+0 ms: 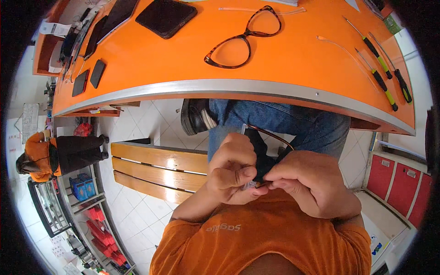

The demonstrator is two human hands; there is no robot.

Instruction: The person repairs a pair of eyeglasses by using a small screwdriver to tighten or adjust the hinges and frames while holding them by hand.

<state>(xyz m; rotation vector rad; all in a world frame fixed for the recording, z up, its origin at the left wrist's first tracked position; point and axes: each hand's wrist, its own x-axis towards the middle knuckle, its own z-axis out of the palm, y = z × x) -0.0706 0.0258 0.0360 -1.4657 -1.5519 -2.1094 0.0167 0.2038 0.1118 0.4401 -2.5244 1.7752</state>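
My left hand [231,169] and my right hand [309,181] meet close to my chest, below the table edge. Between them they pinch a dark eyeglass frame part [261,151] with a thin brown temple arm [275,136] curving up to the right. Fingertips of both hands close on a small piece [254,184] at its lower end; what that piece is stays hidden. A tortoiseshell eyeglass frame [243,39] lies on the orange table [151,59] above, lenses empty, apart from both hands.
Three screwdrivers [382,68] with yellow-black handles lie at the table's right. Black phones and a black case [166,16] lie at its left and top. A wooden bench [156,167] stands to my left. Another person [55,156] in orange sits far left. Red cabinets [398,183] stand right.
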